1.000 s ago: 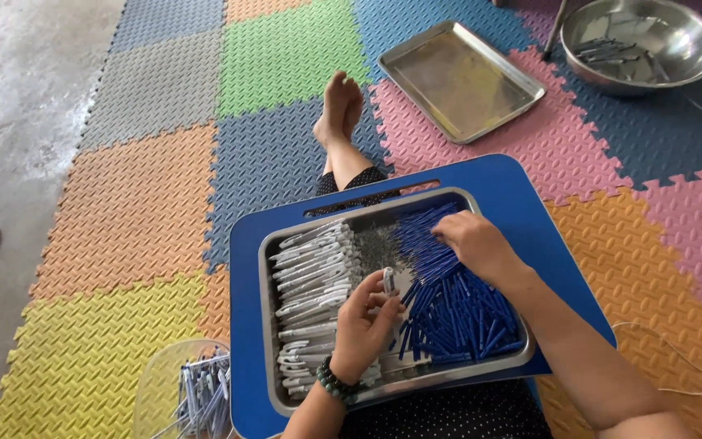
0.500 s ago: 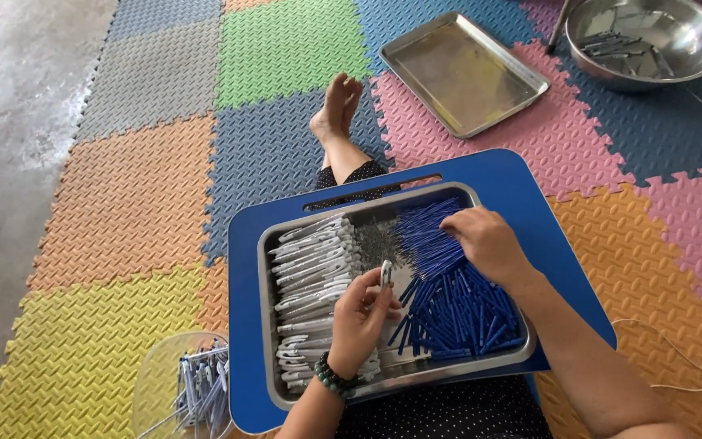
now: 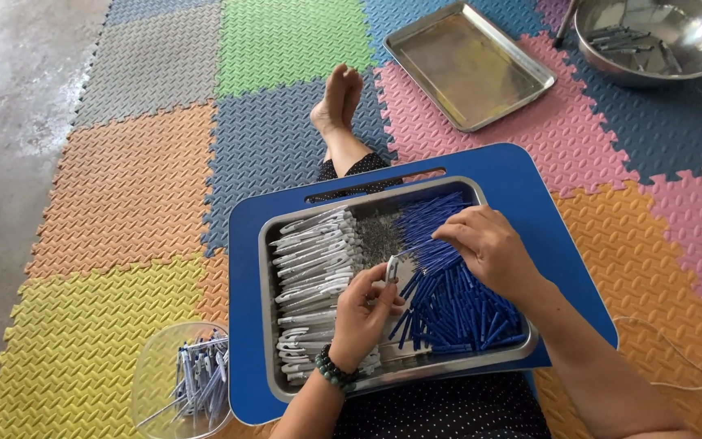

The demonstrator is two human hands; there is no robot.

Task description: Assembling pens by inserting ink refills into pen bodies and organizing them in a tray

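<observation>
Two hands work over a metal tray (image 3: 268, 244) that sits on a blue lap desk (image 3: 530, 175) across the person's legs. The left hand (image 3: 361, 313), with a bead bracelet (image 3: 332, 370) at the wrist, is curled, its fingertips pinching a white pen piece (image 3: 391, 269) upright above the middle of the tray. The right hand (image 3: 489, 248) is loosely curled over the blue pen parts (image 3: 457, 305), its thumb and forefinger pinching a thin blue one at the top of that heap. White pen pieces (image 3: 314, 264) lie stacked along the tray's left side, the blue ones fill its right side. A clear bowl (image 3: 156, 366) with finished pens stands on the foam floor mat (image 3: 115, 187) just left of the desk. Farther off lie an empty metal tray (image 3: 469, 65) and a steel bowl (image 3: 697, 36).
</observation>
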